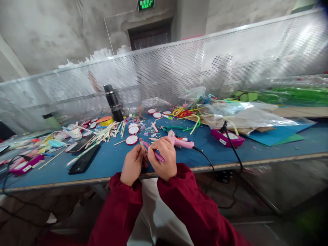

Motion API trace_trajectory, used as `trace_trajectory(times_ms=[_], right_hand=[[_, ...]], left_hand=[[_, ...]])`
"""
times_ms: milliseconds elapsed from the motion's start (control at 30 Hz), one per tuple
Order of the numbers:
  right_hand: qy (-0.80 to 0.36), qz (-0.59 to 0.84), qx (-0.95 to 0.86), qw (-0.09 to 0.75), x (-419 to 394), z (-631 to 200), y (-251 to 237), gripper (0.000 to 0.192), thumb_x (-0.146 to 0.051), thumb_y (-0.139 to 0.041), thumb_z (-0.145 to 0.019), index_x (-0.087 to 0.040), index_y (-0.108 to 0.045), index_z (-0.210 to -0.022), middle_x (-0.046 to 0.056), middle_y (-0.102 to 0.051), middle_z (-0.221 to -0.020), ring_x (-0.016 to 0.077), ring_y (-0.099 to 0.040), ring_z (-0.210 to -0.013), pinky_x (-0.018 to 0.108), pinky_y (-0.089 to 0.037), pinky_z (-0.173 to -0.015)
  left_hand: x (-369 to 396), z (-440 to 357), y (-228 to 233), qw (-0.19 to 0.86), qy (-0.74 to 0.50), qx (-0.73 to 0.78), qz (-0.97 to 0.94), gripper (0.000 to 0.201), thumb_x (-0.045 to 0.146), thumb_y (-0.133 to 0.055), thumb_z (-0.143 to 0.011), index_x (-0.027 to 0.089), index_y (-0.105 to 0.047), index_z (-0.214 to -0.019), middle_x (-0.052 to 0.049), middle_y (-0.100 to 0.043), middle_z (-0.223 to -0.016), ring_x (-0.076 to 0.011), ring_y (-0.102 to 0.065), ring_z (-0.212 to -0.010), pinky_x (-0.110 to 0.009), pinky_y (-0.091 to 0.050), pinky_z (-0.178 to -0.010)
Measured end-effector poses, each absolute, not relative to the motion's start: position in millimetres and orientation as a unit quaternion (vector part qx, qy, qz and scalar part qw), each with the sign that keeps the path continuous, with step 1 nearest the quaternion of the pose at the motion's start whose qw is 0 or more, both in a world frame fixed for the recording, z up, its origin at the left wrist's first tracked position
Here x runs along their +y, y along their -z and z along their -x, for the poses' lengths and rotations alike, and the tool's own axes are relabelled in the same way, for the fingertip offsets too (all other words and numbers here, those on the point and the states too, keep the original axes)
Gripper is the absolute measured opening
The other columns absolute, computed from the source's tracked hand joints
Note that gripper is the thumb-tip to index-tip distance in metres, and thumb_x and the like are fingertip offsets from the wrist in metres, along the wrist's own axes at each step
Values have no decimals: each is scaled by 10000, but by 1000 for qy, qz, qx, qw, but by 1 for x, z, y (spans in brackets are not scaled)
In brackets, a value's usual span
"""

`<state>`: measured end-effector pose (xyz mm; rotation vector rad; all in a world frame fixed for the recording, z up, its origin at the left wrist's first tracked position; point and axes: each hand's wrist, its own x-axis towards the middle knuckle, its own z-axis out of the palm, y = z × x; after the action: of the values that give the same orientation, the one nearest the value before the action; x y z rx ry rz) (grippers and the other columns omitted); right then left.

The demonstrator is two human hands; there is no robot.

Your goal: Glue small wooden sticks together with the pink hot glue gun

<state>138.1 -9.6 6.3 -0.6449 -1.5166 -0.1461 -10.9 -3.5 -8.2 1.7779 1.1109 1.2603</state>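
My left hand (pixel 132 164) pinches a small wooden craft stick (pixel 141 144) upright over the table's front edge. Close against it, my right hand (pixel 165 158) is closed around a purple marker pen (pixel 160 157), whose tip end points at the stick. Fingers hide the lower part of the stick. Just beyond my right hand lies a pink glue gun (pixel 183 142) with a black cable. Round white discs with red rims (pixel 131 140) lie in front of my left hand. Green-handled pliers (pixel 174 128) rest farther back.
A black phone (pixel 84 160), a pile of paper straws and sticks (pixel 106 133) and a black thermos (pixel 113 104) stand or lie left. To the right are a purple socket box (pixel 228 138), plastic bags (pixel 246 114) and blue sheets (pixel 271 135). A perforated metal screen (pixel 164 68) runs behind.
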Motion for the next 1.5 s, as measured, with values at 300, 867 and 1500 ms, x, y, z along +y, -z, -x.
trace_trajectory(times_ms=[300, 867, 1500], right_hand=[[63, 289, -689, 662, -8, -137, -8, 205, -124, -589, -906, -247, -500, -768, -15, -658, -702, 177, -611, -676, 407, -455, -809], [60, 294, -676, 673, -10, -138, -8, 192, -124, -585, -922, -246, -518, -789, -6, -673, -731, 183, -626, -702, 419, -455, -813], [55, 294, -688, 662, -9, -138, -8, 189, -135, -576, -924, -254, -520, -789, -8, -678, -736, 185, -626, -704, 418, -464, -816]], left_hand=[[-5, 11, 7, 320, -486, 438, -686, 320, 451, -509, -1022, 208, -530, -816, 47, -572, -580, -123, -523, -520, -231, -393, -539], [-2, 11, 10, 339, -486, 428, -683, 354, 509, -516, -1018, 196, -592, -872, 41, -572, -578, -128, -525, -503, -235, -401, -518], [-4, 11, 8, 346, -484, 427, -681, 345, 516, -536, -1006, 200, -588, -875, 46, -559, -587, -130, -523, -508, -236, -393, -522]])
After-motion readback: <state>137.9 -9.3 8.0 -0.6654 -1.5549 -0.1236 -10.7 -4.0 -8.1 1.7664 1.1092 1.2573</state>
